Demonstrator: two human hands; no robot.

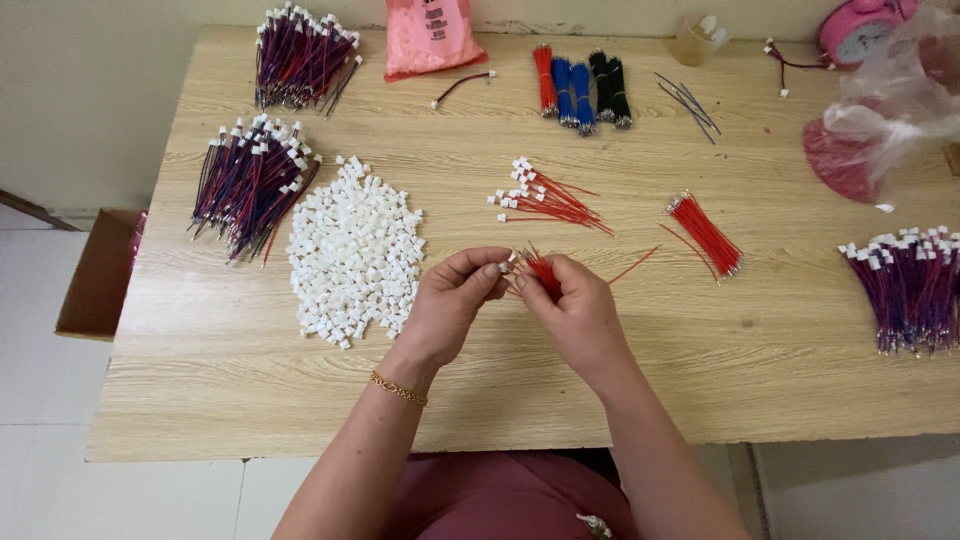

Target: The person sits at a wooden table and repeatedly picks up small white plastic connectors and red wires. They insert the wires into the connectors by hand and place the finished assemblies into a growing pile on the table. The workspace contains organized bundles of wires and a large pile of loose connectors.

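My left hand (455, 300) pinches a small white plastic connector (507, 266) at its fingertips, over the middle of the wooden table (300, 400). Facing it, my right hand (572, 305) grips a small bunch of short red wires (540, 270), their ends touching the connector. A heap of loose white connectors (352, 250) lies just left of my left hand. Beyond my hands sits a fan of red wires fitted with white connectors (545, 197). A bare bundle of red wires (705, 233) lies to the right.
Bundles of purple-and-red wired connectors lie at far left (250, 185), back left (298, 57) and right edge (910, 285). Red, blue and black wire bundles (582, 88), a pink bag (430, 38), a clear plastic bag (885, 110) and a pink clock (865, 28) line the back. A cardboard box (98, 275) stands on the floor.
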